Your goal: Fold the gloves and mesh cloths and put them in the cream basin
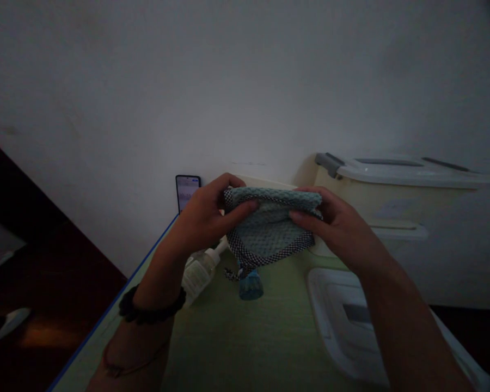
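Note:
A blue-green cleaning cloth [265, 237] with a black-and-white checked border hangs between my two hands, above the table. My left hand [212, 212] pinches its upper left side, thumb in front and fingers behind. At the upper right, my right hand [335, 223] grips it the same way. The top edge is folded over, and a checked loop dangles at the lower left corner. Behind my left wrist a clear pump bottle [198, 275] is partly hidden. Below the cloth stands a small blue transparent object [251, 286], its top covered.
A phone [188, 190] leans against the wall at the green table's [228, 337] far left. A cream storage box [375, 201] with grey latches stands at the back right. Nearer, a white lid [338, 326] lies partly under my right forearm. A shoe [8, 326] shows at the lower left.

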Tool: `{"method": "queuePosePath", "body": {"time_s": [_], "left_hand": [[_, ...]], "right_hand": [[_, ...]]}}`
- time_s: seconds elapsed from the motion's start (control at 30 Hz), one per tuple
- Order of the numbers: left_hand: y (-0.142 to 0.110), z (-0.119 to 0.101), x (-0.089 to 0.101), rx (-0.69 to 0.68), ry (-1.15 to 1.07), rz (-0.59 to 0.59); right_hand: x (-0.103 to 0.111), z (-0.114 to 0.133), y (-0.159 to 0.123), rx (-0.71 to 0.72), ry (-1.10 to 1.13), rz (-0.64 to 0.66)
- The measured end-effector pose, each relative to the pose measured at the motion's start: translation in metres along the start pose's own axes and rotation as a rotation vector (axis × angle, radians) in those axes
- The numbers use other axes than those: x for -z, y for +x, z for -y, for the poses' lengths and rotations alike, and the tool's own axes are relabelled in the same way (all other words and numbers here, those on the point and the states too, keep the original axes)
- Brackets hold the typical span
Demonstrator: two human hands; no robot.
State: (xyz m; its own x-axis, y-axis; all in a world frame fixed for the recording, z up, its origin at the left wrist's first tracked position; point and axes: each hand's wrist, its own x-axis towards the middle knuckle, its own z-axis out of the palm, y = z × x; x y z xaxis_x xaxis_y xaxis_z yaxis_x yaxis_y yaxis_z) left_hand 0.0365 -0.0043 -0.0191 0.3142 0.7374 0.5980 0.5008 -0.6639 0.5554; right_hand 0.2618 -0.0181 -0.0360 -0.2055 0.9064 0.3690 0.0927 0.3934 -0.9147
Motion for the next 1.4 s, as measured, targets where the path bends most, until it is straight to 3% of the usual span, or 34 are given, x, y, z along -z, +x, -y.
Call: {"method": "queuePosePath", "body": {"time_s": [0.23, 0.37, 0.5, 0.67, 0.87, 1.0, 1.13, 1.27, 1.4], "left_hand": [[0.000, 0.004, 0.000, 0.031, -0.305, 0.143], [0.001, 0.005, 0.002, -0.122, -0.172, 0.097], [0.000, 0.003, 0.003, -0.249, 0.006, 0.181], [0.000, 0.002, -0.007, -0.252, 0.048, 0.269], [0.003, -0.004, -0.009, -0.267, 0.095, 0.184], [0.001, -0.010, -0.005, -0.155, 0.024, 0.075], [-0.001, -0.011, -0.005, 0.011, -0.301, -0.021], [0.001, -0.008, -0.008, 0.138, -0.393, -0.041], [0.002, -0.006, -0.010, 0.181, -0.390, -0.024]], "right_hand": [[-0.008, 0.004, 0.005, -0.059, 0.091, -0.195], [-0.007, 0.008, 0.005, -0.077, 0.069, -0.287], [-0.009, 0.011, 0.003, -0.116, 0.031, -0.245], [-0.015, 0.012, 0.001, -0.143, 0.013, -0.188], [-0.014, 0.009, 0.000, -0.104, -0.084, -0.094], [-0.009, 0.007, 0.000, -0.012, -0.291, 0.011], [-0.002, 0.007, -0.001, 0.027, -0.455, 0.108], [0.006, 0.011, -0.004, -0.004, -0.602, 0.187], [0.009, 0.015, -0.007, 0.020, -0.644, 0.161]]}}
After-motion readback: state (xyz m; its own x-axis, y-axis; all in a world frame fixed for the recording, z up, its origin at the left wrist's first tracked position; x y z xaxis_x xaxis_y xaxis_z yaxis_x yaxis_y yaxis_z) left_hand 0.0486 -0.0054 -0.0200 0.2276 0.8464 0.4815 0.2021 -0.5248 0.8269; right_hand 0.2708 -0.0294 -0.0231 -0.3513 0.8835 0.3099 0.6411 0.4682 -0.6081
